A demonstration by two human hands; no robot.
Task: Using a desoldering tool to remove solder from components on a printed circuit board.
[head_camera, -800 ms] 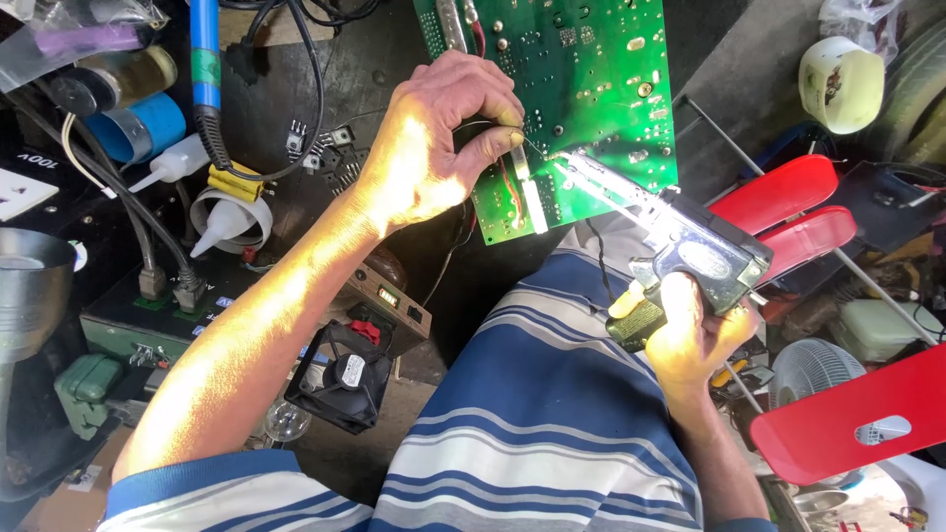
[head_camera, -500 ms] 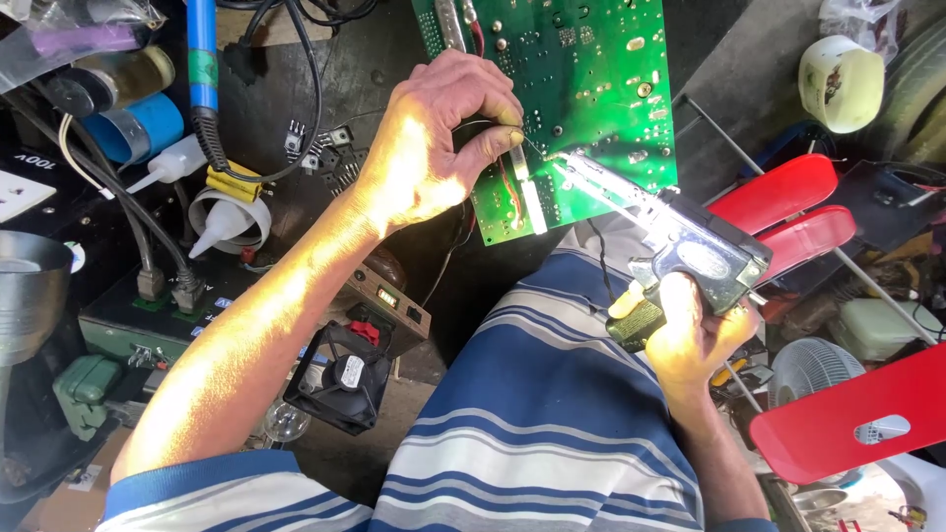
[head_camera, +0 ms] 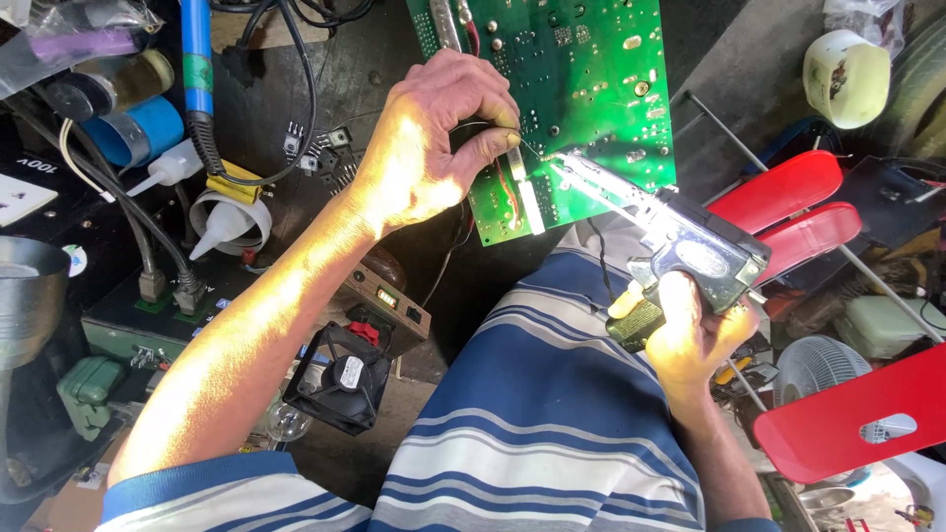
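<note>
A green circuit board point(head_camera: 581, 89) lies solder side up at the top centre. My left hand point(head_camera: 434, 148) rests on the board's left edge and pinches a thin strand of solder wire point(head_camera: 524, 146) between thumb and fingers. My right hand point(head_camera: 685, 330) grips the handle of a pistol-shaped soldering gun point(head_camera: 680, 241). Its shiny tip point(head_camera: 562, 163) points up-left and touches the board right beside the wire's end. My blue and white striped shirt point(head_camera: 552, 424) fills the lower middle.
A small black cooling fan point(head_camera: 340, 374) lies by my left forearm. A blue soldering iron point(head_camera: 197, 69), glue bottles point(head_camera: 222, 222), cables and a dark bench box point(head_camera: 389, 296) crowd the left. Red plastic chairs point(head_camera: 788, 212), a white fan point(head_camera: 813, 365) and a cream cup point(head_camera: 845, 77) stand right.
The soldering gun's tip has shifted slightly up-left onto the board beside the wire. Both hands otherwise hold the same pose.
</note>
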